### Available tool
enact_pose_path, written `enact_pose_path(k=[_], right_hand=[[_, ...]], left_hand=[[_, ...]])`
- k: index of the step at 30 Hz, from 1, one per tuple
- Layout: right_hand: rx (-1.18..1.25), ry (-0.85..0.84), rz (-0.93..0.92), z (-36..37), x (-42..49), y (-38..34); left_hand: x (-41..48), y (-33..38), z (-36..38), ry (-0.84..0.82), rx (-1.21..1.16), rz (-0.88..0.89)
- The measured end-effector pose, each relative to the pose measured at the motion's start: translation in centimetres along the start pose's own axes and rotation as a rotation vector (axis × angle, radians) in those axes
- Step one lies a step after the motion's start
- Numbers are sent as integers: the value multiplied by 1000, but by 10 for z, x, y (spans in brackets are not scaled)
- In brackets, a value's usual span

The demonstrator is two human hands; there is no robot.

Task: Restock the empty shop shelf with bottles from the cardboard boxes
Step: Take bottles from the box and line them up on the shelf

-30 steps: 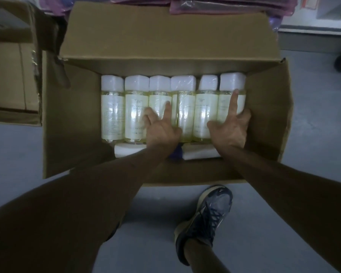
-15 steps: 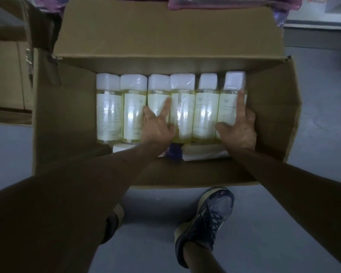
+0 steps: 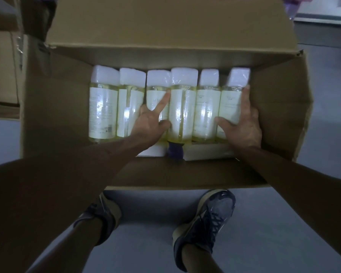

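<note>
An open cardboard box (image 3: 53, 107) stands on the floor in front of me. Inside lie several clear bottles of yellow liquid in a row, with white caps at the far side and white labels. My left hand (image 3: 150, 125) grips the third bottle from the left (image 3: 156, 93): its index finger lies straight along the top, its thumb is at the right side, and its other fingers are tucked down out of sight. My right hand (image 3: 242, 125) holds the rightmost bottle (image 3: 231, 103), thumb on its left side and fingers along its right.
A lower layer of white-capped bottles (image 3: 205, 152) and a purple item (image 3: 175, 152) show under the row. Box flaps stand up at the back and both sides. Another cardboard box (image 3: 2, 66) sits at the left. My shoes (image 3: 209, 219) rest on the grey floor before the box.
Both hands have pushed further onto the bottles. My right thumb has slid in between the two rightmost bottles and the hand now wraps the last one. The view has come closer to the box.
</note>
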State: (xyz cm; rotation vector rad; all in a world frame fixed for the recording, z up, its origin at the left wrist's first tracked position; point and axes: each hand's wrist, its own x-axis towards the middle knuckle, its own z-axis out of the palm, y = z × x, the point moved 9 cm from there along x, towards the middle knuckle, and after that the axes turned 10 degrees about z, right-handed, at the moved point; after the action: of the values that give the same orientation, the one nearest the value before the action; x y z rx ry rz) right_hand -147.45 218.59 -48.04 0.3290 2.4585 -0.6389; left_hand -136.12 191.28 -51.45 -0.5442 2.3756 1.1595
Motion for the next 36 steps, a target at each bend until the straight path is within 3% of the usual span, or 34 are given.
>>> enact_pose_path(k=[9, 16, 23, 36], right_hand=[[-47, -9, 22, -2, 7, -1], [-82, 102, 101, -5, 9, -10], [-111, 156, 161, 1, -4, -22], [-21, 39, 67, -5, -41, -43]], left_hand=[[5, -12, 1, 32, -111, -9], [-1, -7, 0, 113, -103, -52], [-32, 16, -17, 204, -23, 20], [-47, 22, -39, 108, 6, 83]])
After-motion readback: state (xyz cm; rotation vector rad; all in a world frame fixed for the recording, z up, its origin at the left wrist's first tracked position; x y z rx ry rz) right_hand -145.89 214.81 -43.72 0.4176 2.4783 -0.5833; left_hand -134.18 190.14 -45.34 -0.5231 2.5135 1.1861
